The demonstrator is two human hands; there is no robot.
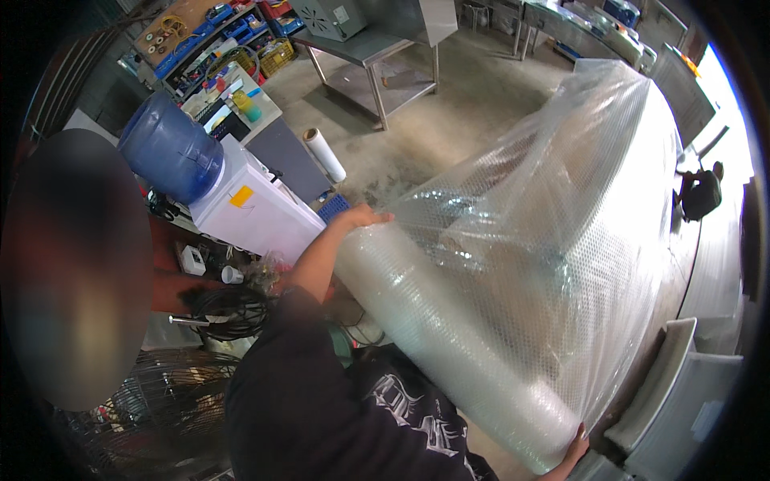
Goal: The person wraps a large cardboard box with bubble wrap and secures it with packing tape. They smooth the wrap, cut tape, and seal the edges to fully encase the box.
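Observation:
A large roll of bubble wrap (457, 345) lies slanted in front of my body. My left hand (365, 217) is closed over its far left end, the fingers curled at the rim. At the near right end, by the lower edge of the view, my right hand (576, 449) grips the roll; its fingers are only partly visible. From the roll a wide clear sheet (553, 200) stretches away, draped over a bulky object whose shape is blurred by the plastic. The sheet is pulled taut near both hands and rises to a peak at the far side.
On the left stands a white water dispenser (253, 200) with a blue bottle (172, 148). A white film roll (324, 155) stands on the floor behind it. Farther off is a steel table (377, 56). Pale panels (682, 393) lean at the lower right. Fan guards (168, 393) lie lower left.

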